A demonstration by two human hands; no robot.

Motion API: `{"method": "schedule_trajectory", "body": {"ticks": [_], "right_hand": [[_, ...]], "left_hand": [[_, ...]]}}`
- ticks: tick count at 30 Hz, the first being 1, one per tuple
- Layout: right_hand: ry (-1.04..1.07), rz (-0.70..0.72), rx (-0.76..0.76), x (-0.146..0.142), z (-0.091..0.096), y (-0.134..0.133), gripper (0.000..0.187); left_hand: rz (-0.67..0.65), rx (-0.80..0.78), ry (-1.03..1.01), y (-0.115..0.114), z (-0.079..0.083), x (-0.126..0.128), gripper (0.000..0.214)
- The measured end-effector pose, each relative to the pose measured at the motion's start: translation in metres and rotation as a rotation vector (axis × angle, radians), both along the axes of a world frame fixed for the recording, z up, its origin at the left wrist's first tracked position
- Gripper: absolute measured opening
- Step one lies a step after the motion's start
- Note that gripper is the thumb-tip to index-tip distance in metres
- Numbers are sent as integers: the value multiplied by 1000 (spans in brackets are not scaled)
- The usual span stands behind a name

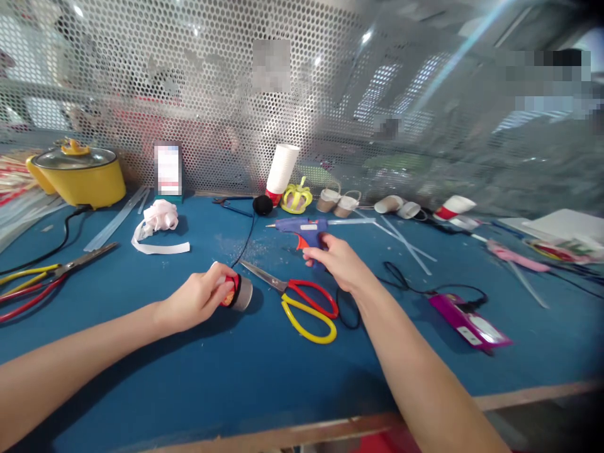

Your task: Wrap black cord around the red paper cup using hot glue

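My left hand grips a paper cup tilted on its side, its open end or base facing right. A black cord goes round the cup's red printed wall and runs back to a black ball of cord. In my right hand is a blue hot glue gun, nozzle pointing left, with a clear glue stick coming out of its back. Between my hands lie scissors with one red and one yellow handle, blades partly hidden behind nothing but close to the cup.
A yellow electric pot, pliers-like scissors and white ribbon lie left. Stacked paper cups, a yellow-green pumpkin shape and small baskets stand behind. At right, a purple power strip joins black cables.
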State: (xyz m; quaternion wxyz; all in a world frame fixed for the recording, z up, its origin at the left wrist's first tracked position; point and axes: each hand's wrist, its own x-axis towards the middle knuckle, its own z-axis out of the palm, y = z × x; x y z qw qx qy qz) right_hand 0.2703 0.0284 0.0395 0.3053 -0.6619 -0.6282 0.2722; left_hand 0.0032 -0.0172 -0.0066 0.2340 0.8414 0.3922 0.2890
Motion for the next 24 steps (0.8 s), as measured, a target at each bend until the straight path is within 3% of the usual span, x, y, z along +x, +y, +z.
{"method": "schedule_trajectory", "body": {"ticks": [3, 6, 10, 17, 24], "right_hand": [[213, 183, -71, -9, 11, -29, 19], [249, 309, -139, -20, 15, -51, 22], [205, 360, -180, -29, 15, -65, 22], [-102, 384, 75, -35, 11, -73, 13], [-264, 397, 183, -37, 5, -75, 12]], "left_hand": [[-7, 6, 13, 0, -1, -2, 19], [-11, 1, 9, 1, -1, -3, 20], [30, -54, -43, 2, -1, -2, 23], [84, -89, -70, 2, 3, 2, 24], [97, -88, -56, 1, 7, 4, 24]]}}
